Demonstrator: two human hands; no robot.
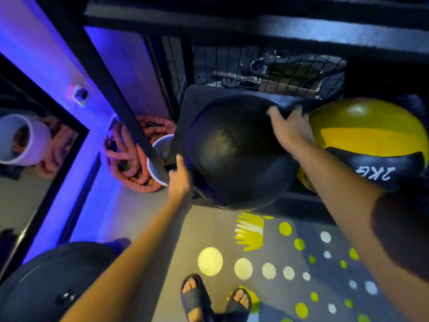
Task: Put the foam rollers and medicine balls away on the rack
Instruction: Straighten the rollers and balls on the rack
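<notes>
The black medicine ball (pixel 234 149) sits at the front left corner of the rack (pixel 306 206) shelf, overhanging its edge, just beside a yellow-and-black ball (pixel 366 138). The right hand (pixel 290 130) lies spread across its upper right. The left hand (pixel 180 176) presses its left side, fingers hidden.

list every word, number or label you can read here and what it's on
"2KG": white print on the black band of the yellow and black medicine ball, upside down in this view.
Nothing can be read on the black medicine ball.
The floor mat bears only dots and hand shapes, no words.
</notes>
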